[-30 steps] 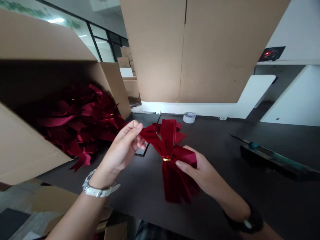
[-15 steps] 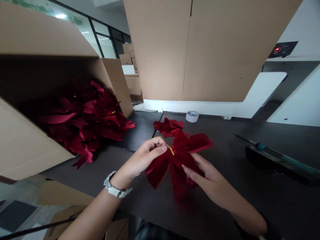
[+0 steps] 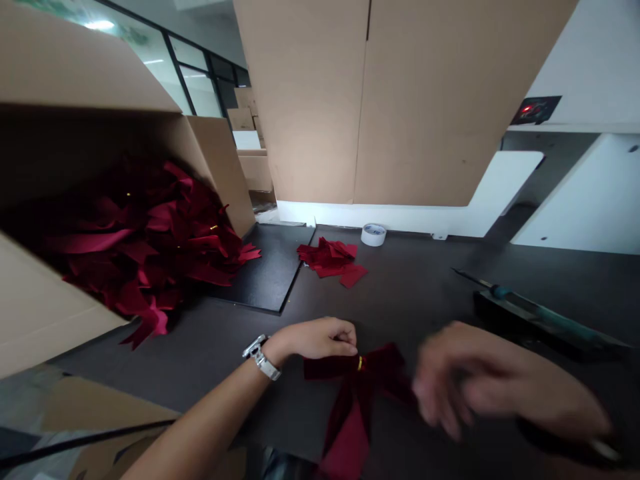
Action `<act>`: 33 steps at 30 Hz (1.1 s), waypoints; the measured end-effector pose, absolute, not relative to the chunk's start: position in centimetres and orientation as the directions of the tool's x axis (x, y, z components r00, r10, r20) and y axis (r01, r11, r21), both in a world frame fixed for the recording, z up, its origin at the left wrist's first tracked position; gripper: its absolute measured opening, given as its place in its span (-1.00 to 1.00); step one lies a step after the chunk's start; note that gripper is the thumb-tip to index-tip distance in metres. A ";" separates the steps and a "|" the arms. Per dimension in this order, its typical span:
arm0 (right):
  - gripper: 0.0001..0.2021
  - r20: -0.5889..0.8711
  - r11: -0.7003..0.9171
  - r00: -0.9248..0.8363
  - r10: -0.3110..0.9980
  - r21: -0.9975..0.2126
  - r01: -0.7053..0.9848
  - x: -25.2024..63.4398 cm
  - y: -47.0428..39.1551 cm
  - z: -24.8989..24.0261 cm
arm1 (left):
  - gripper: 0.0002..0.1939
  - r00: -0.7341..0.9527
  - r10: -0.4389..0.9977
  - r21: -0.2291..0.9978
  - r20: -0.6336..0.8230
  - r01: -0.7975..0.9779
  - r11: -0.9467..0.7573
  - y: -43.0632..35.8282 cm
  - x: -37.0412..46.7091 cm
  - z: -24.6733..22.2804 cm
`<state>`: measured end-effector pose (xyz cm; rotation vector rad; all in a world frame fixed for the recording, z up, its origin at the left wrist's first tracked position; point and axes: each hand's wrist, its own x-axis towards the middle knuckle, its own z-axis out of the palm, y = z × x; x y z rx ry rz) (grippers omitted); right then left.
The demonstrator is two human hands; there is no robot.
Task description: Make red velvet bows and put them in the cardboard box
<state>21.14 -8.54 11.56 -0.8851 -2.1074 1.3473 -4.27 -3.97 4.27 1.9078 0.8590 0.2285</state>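
A dark red velvet bow [image 3: 364, 387] with a gold tie at its middle lies low over the dark table, its tails pointing toward me. My left hand [image 3: 327, 339], with a silver watch on the wrist, has thumb and fingers pinched at the bow's upper left, beside the gold tie. Just right of the bow's right loop is my right hand [image 3: 463, 380], smeared by motion. Its fingers look partly curled, but I cannot make out whether anything is in them.
A cardboard box [image 3: 220, 167] full of red bows [image 3: 165, 233] lies on its side at left. Behind my hands are red fabric scraps [image 3: 330, 257] and a white tape roll [image 3: 373, 235]. A soldering iron [image 3: 520, 307] rests on a black holder at right. Large cardboard [image 3: 410, 100] stands behind.
The bow has come down nearer me, its tails now pointing toward me. My right hand has left it and moved right; the left still pinches it. The view has shifted slightly right.
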 end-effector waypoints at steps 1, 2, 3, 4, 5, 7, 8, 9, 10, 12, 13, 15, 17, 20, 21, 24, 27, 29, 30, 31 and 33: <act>-0.65 0.017 0.310 -0.726 0.688 -0.911 0.272 20.7 -7.5 10.8 | -0.88 0.711 0.681 0.793 -0.175 0.512 -0.331 -3.4 -4.2 3.7; -0.69 -0.018 0.327 -0.767 0.641 -0.898 0.294 20.1 -6.4 9.8 | -0.89 0.689 0.709 0.746 -0.150 0.549 -0.376 -2.9 -4.1 3.3; -0.75 -0.041 0.360 -0.796 0.604 -0.877 0.318 19.5 -5.3 8.5 | -0.90 0.667 0.733 0.713 -0.129 0.577 -0.399 -2.4 -4.1 3.1; -0.77 -0.057 0.396 -0.799 0.599 -0.846 0.358 18.9 -4.5 7.1 | -0.90 0.644 0.757 0.692 -0.109 0.596 -0.407 -1.8 -4.1 2.9; -0.79 -0.078 0.410 -0.797 0.599 -0.825 0.389 18.5 -3.8 5.7 | -0.90 0.618 0.782 0.676 -0.084 0.612 -0.410 -1.2 -4.1 2.9; -0.79 -0.106 0.394 -0.784 0.611 -0.819 0.418 17.9 -3.0 3.4 | -0.91 0.543 0.839 0.636 -0.008 0.651 -0.415 0.2 -4.0 2.8; -0.80 -0.108 0.382 -0.776 0.622 -0.823 0.421 17.7 -2.9 2.6 | -0.90 0.498 0.866 0.617 0.037 0.671 -0.412 1.0 -3.7 2.8; -0.81 -0.104 0.373 -0.768 0.632 -0.828 0.418 17.7 -2.8 2.1 | -0.88 0.450 0.889 0.598 0.083 0.691 -0.406 1.8 -3.4 2.7; -0.82 -0.096 0.368 -0.761 0.642 -0.832 0.415 17.7 -2.9 1.8 | -0.86 0.404 0.906 0.580 0.126 0.711 -0.397 2.6 -3.0 2.6; -0.82 -0.086 0.361 -0.750 0.656 -0.837 0.412 17.9 -3.0 1.8 | -0.84 0.332 0.924 0.545 0.187 0.748 -0.379 3.9 -1.9 2.3; -0.82 -0.090 0.350 -0.742 0.665 -0.839 0.416 18.0 -3.0 1.9 | -0.84 0.308 0.929 0.530 0.206 0.763 -0.370 4.3 -1.4 2.0; -0.81 -0.108 0.328 -0.728 0.677 -0.842 0.430 18.5 -2.9 2.2 | -0.89 0.274 0.934 0.511 0.230 0.783 -0.355 4.8 -0.6 1.6; -0.79 -0.113 0.314 -0.717 0.688 -0.844 0.434 19.1 -2.7 2.3 | -0.93 0.256 0.935 0.514 0.245 0.784 -0.349 4.9 -0.3 1.3; -0.76 -0.078 0.291 -0.639 0.765 -0.843 0.452 19.6 -2.3 2.2 | -0.89 0.236 0.933 0.566 0.271 0.745 -0.353 4.2 -0.2 1.3; -0.76 -0.055 0.276 -0.588 0.807 -0.845 0.459 19.7 -2.2 2.1 | -0.90 0.234 0.932 0.594 0.276 0.721 -0.357 3.8 -0.3 1.4; -0.78 0.041 0.218 -0.427 0.903 -0.902 0.374 19.3 -1.9 1.5 | -0.88 0.261 0.926 0.675 0.271 0.634 -0.377 2.0 -0.3 1.9; -0.77 0.125 0.178 -0.320 0.939 -0.974 0.140 18.4 -1.8 0.8 | -0.88 0.330 0.885 0.774 0.328 0.443 -0.452 -0.1 -0.4 2.1; -0.75 0.148 0.162 -0.265 0.953 -0.986 0.031 17.9 -1.9 0.4 | -0.89 0.350 0.853 0.819 0.388 0.295 -0.493 -1.2 -0.4 2.1; -0.75 0.150 0.154 -0.240 0.959 -0.988 -0.004 17.7 -1.9 0.3 | -0.90 0.352 0.842 0.827 0.408 0.248 -0.504 -1.5 -0.5 2.0; -0.75 0.148 0.145 -0.221 0.964 -0.989 -0.030 17.6 -2.0 0.2 | -0.90 0.356 0.836 0.829 0.417 0.228 -0.510 -1.8 -0.5 1.9; -0.76 0.138 0.126 -0.205 0.969 -0.989 -0.070 17.4 -2.2 0.3 | -0.91 0.367 0.827 0.827 0.426 0.212 -0.521 -2.1 -0.6 1.9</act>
